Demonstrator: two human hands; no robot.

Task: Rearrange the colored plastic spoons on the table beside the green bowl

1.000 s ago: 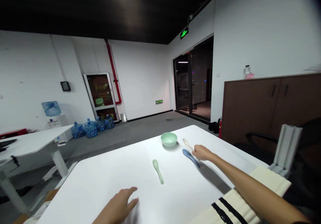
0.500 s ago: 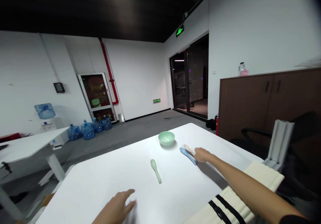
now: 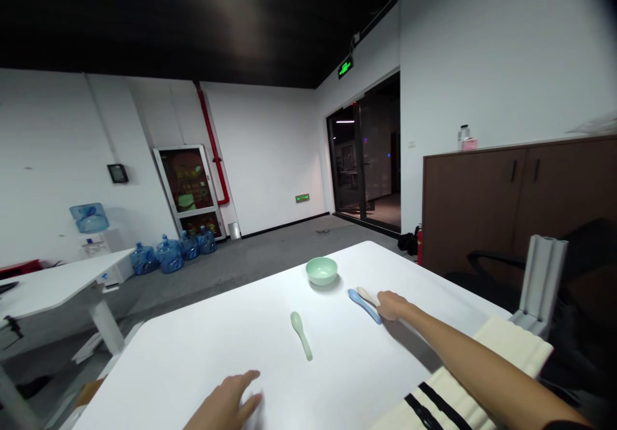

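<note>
**Right hand at the spoons, nothing lifted**

From the head camera, the right hand (image 3: 393, 306) lies at the far right of the white worktop (image 3: 193, 359), with the forearm (image 3: 472, 359) stretched out from the lower right corner. Its fingertips (image 3: 382, 301) sit at the handle ends of two spoons lying close together: a cream soup spoon (image 3: 367, 296) and a blue soup spoon (image 3: 364, 306). The fingers look loose rather than clenched, but the view does not settle whether they pinch either handle. Both spoons lie flat on the worktop, with their bowls pointing away from the hand and towards a pale green bowl (image 3: 321, 270), which stands upright just beyond them.

A pale green soup spoon (image 3: 301, 335) lies alone nearer the middle, well apart from the other two. The left hand (image 3: 226, 404) is at the near edge of the worktop, open with fingers spread and nothing in it, and the green spoon is the closest thing to it.

The step in hand appears to be the approach to the spoon pair. Because they lie so close, closing on one handle calls for care not to nudge the other.

Beyond the worktop stand a brown wooden cabinet (image 3: 482, 205) and blue water jugs (image 3: 169, 255) on the grey carpet.
</note>
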